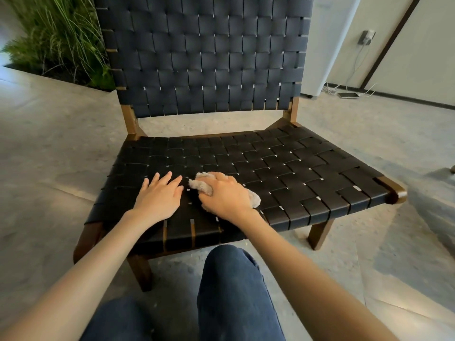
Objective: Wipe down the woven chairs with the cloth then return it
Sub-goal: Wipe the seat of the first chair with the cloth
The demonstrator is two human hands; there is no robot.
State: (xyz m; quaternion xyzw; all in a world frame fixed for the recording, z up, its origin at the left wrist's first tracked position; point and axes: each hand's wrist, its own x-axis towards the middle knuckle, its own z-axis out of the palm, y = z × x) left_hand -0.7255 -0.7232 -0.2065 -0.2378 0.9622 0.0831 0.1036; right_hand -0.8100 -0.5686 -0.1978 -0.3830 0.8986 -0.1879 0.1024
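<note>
The right grip is curling its fingers round a bunched beige cloth and is pressing it down onto the seat of the woven chair. One tuft of the cloth is poking out ahead of the knuckles, on the side toward the left grip. Another is showing past the outer edge of the hand.

The left grip is lying flat just to the left of the right grip, its fingers straight and slightly spread, its palm resting on the dark straps and holding nothing. Only a thin strip of seat is showing between its thumb side and the cloth; whether they are touching cannot be told.

Both grips are sitting near the front edge of the seat, left of its middle. Beyond them the straps are running back to the wooden frame, and the tall woven backrest is rising above. Below the grips, between the forearms, a knee in dark jeans is pointing at the chair's front rail.

Far to the left of the left grip, past the backrest, tall green grass is standing in a planter. Far to the right of the right grip, a phone is lying on the grey floor with a cable leading up to a wall charger.
</note>
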